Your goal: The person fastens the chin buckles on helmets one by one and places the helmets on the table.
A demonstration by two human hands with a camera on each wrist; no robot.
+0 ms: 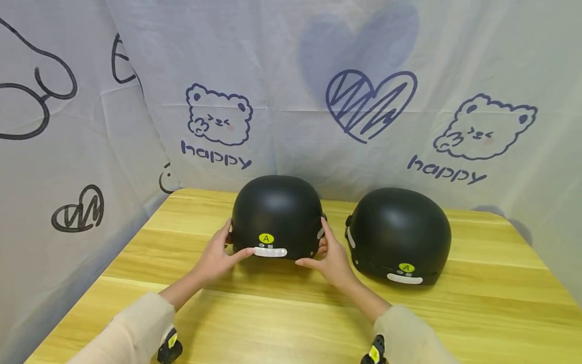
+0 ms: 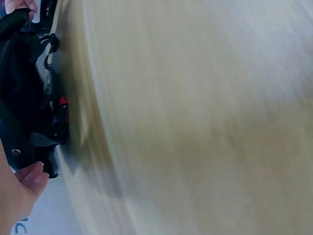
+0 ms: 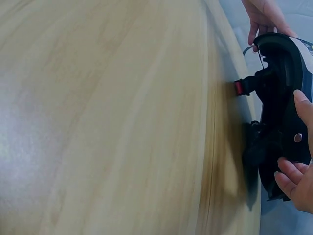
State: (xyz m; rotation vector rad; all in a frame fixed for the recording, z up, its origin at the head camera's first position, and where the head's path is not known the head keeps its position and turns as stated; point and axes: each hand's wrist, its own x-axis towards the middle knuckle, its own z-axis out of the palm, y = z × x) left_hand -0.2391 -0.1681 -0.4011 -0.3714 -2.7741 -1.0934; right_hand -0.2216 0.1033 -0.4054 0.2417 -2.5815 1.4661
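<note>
A matte black helmet (image 1: 277, 212) with a yellow "A" sticker and a white reflective strip is held between both hands near the back of the table. My left hand (image 1: 220, 255) grips its left side, thumb along the front rim by the strip. On the opposite side, my right hand (image 1: 334, 255) holds the lower edge, with the thumb in front and fingers round the side. Straps and a red-marked buckle (image 3: 238, 88) hang below the helmet in the right wrist view, where it appears tilted and slightly raised off the table. Its inside is mostly dark.
A second, similar black helmet (image 1: 400, 230) stands on the wooden table (image 1: 282, 323) to the right, close to my right hand. Behind the table hangs a pale cloth (image 1: 282, 76) printed with hearts, bear faces and "happy"; more cloth covers the left side.
</note>
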